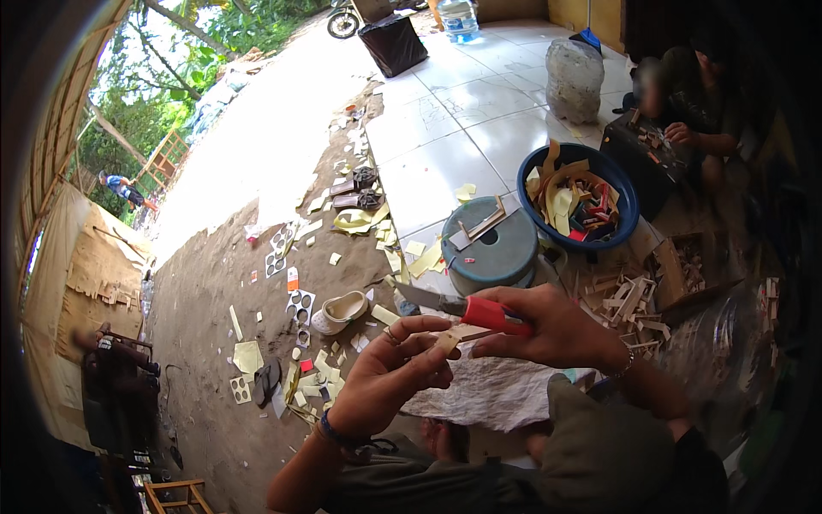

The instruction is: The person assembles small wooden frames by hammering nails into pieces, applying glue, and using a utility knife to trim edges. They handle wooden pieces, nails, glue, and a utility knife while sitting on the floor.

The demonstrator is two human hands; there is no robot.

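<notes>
A seated person's right hand (pixel 556 330) grips a red-handled knife (pixel 462 307), blade pointing left past the fingers, while the left hand (pixel 390 377) pinches a small pale wood piece (pixel 454 336) just beneath it, the hands close together above a white cloth (pixel 488 390). Done well, the cut would seem to call for shallow strokes with the left fingertips kept behind the edge. A blue stool (pixel 501 248) and scrap-filled basin (pixel 578 197) stand beyond the hands.

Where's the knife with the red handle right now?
In the head view, centre: the knife is in the right hand, its blade pointing left above the left hand, just below the round grey stool.
</notes>
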